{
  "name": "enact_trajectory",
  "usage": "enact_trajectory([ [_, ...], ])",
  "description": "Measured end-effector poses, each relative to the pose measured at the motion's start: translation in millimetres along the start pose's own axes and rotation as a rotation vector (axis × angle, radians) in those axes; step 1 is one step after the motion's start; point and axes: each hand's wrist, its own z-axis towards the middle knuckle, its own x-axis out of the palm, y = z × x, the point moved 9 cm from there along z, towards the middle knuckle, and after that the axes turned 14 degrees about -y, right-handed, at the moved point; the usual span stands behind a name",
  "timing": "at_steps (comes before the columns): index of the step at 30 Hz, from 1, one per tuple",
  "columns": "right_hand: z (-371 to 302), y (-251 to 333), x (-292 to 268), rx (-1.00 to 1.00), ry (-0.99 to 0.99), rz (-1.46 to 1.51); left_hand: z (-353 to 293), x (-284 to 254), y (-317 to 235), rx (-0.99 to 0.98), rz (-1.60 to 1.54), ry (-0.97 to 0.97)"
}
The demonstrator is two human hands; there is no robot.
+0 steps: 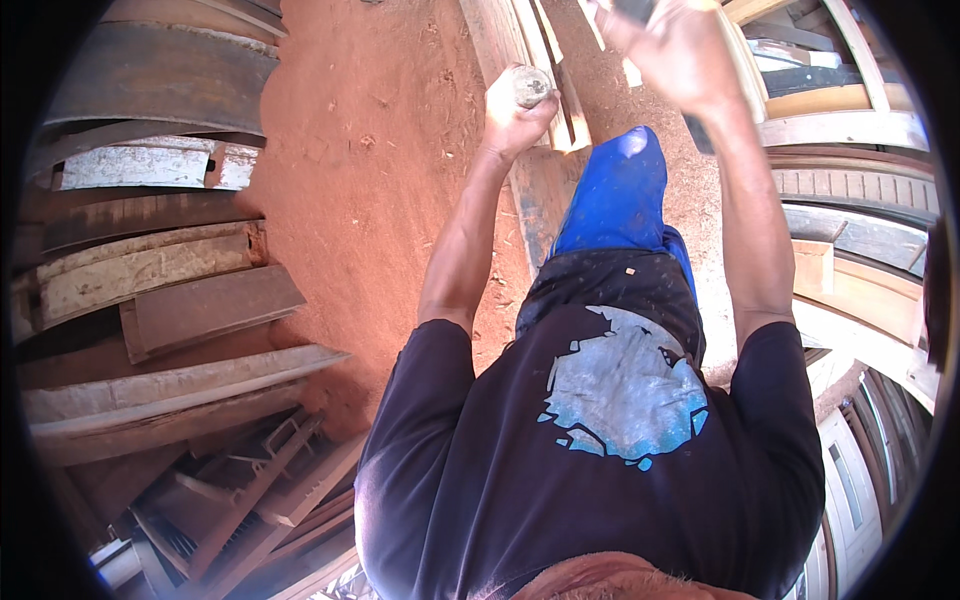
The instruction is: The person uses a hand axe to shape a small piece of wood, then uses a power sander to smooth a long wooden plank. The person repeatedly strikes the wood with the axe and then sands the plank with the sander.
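Note:
My left hand [512,125] is closed round an upright handle [531,88] with a worn, pale round end facing up. What lies below my fist is hidden. Just beneath that hand, pale wooden boards [535,45] lie lengthwise on a wider wooden plank [540,205]. Raised at the upper right, my right hand [680,55] is smeared by motion. A dark object [635,8] shows beside its fingers at the top edge; whether I hold it cannot be told. My knee in blue trousers [615,190] is between my arms, close to the boards' near end.
Reddish bare ground [360,130] spreads to the left of the boards. Old timber planks [170,75] are stacked along the left side, with loose wooden pieces [240,510] at lower left. On the right stand more boards and frames [850,190], near my right arm.

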Motion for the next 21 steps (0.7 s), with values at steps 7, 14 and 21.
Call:
enact_trajectory([
  [7,-6,-38,54,0.255,0.322,-0.171,1,-3,2,0.078,0.008,0.009],
  [14,-37,-34,64,0.107,0.430,-0.155,0,1,-11,0.094,-0.037,0.002],
  [21,30,16,17,-0.010,0.117,-0.126,0,-4,-6,0.149,0.056,0.003],
])
